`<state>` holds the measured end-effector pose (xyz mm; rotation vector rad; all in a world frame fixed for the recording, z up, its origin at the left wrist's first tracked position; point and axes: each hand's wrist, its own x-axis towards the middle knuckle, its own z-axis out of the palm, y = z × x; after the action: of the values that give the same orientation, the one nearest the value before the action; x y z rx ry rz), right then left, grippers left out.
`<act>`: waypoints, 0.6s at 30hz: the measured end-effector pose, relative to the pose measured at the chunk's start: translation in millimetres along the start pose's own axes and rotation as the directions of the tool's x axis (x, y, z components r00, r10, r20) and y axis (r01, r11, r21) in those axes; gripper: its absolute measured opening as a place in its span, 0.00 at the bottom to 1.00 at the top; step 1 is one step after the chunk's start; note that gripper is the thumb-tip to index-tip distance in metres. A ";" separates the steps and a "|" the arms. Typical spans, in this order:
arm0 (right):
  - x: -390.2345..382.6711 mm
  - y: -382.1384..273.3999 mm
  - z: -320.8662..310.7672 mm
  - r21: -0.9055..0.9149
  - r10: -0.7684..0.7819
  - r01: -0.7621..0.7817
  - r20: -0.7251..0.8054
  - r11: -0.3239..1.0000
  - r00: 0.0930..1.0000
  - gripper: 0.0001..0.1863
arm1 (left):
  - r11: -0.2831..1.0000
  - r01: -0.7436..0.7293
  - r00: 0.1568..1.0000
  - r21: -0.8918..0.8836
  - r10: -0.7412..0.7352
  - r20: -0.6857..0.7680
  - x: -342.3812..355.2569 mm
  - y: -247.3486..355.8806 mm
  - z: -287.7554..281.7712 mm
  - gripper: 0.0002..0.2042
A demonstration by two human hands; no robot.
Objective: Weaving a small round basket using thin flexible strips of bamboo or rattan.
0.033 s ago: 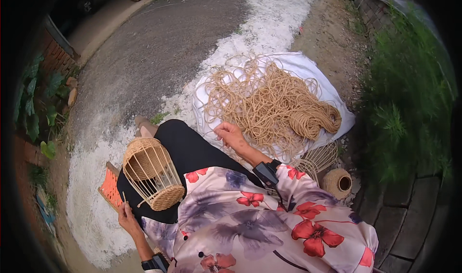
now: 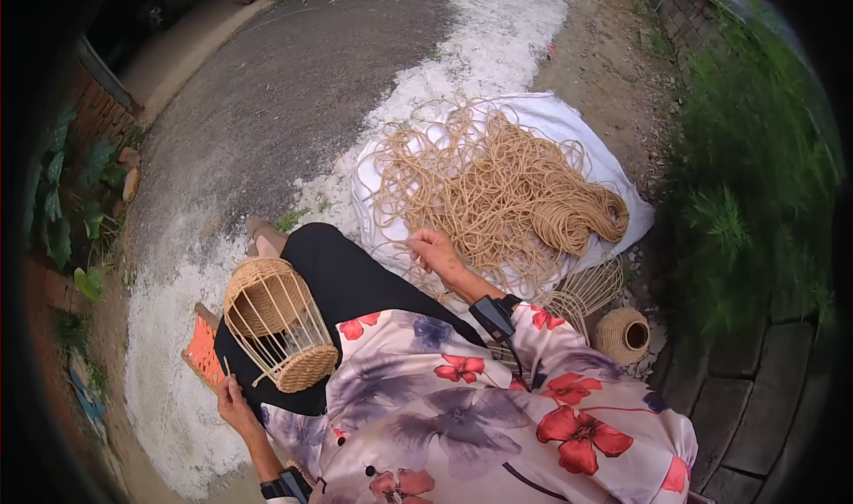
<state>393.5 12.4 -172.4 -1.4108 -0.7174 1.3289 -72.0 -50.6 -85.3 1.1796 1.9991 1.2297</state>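
A partly woven basket (image 2: 306,367) lies on its side across my lap, with woven bands at both ends and bare stakes between them. Beside its lower left edge, my left hand (image 2: 235,406) is closed on a short, thin piece of cord (image 2: 227,365) that sticks up from the fingers. Farther out to the right, my right hand (image 2: 435,253) pinches what looks like a strand of the same tan cord at the near-left edge of a big tangled cord pile (image 2: 498,184). The pile rests on a white cloth sheet (image 2: 613,171).
An orange woven seat (image 2: 203,344) shows at my left. To the right are a small round woven basket (image 2: 622,336) and an openwork frame of stakes (image 2: 591,291). Green plants (image 2: 746,175) and stone slabs (image 2: 755,415) line the right side. Ahead lies rough pavement (image 2: 293,95).
My right hand has shifted slightly right, toward the cord pile. The left hand and the basket stay nearly where they were; the whole view has moved a little.
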 end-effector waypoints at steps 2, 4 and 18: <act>-0.3 40.2 -42.6 0.066 0.115 -0.107 -0.131 0.992 0.985 0.07 | 0.998 0.014 1.000 0.063 -0.014 0.006 16.6 -15.3 -0.9 0.08; -0.8 83.2 -89.5 0.113 0.231 -0.210 -0.232 0.971 0.945 0.09 | 0.997 -0.066 0.998 0.044 0.065 0.022 21.7 -17.7 3.1 0.08; 60.9 263.9 -268.6 -0.304 0.143 -0.433 -0.656 0.848 0.741 0.17 | 0.987 -0.113 0.986 0.116 0.097 0.135 26.6 7.5 21.6 0.10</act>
<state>605.5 -83.3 -474.8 -2.2690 -0.3530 0.8463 -65.5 -16.2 -88.2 1.4041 1.9615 1.0629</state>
